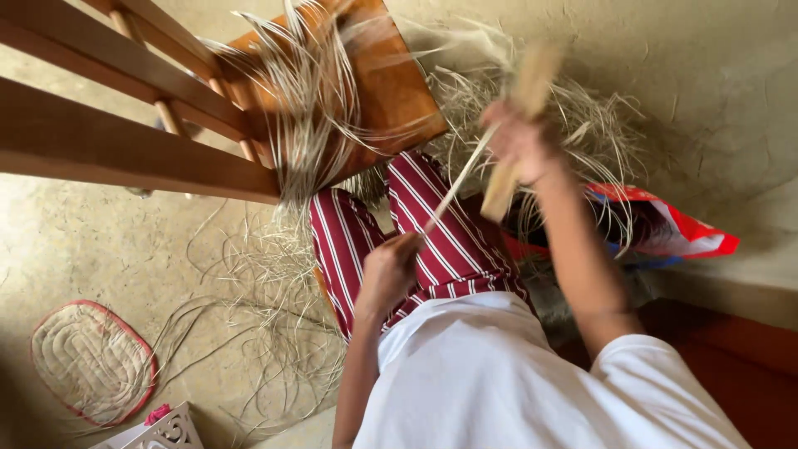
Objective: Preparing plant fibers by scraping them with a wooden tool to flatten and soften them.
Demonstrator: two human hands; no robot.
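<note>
The right hand (522,143) is up high and closed tight around a flat, pale wooden stick (519,125). The stick is blurry, but it looks long and smooth, and it pokes out above and below the fist. The left hand (389,270) sits lower, by the knee, with its fingers pinched shut on the end of a thin straw strip (455,185). The strip is pale, flat and stretched straight between the two hands, going up to the right hand and the stick.

The person sits on the ground in a white shirt (499,382) and red trousers with white stripes (440,241). In front of the knees, a brown wooden chair (391,83) lies tipped over, and a bunch of long dry straw (307,91) hangs over its seat. More loose straw (266,283) lies in thin curly lines on the sandy floor, and a big tangled pile sits behind the right hand. A shiny red, white and blue plastic bag (665,224) lies beside the right arm. Far off to the left, on the floor, is an oval woven mat with a red edge (90,359). Near it stands a small white box with cut-out patterns (162,432)
</note>
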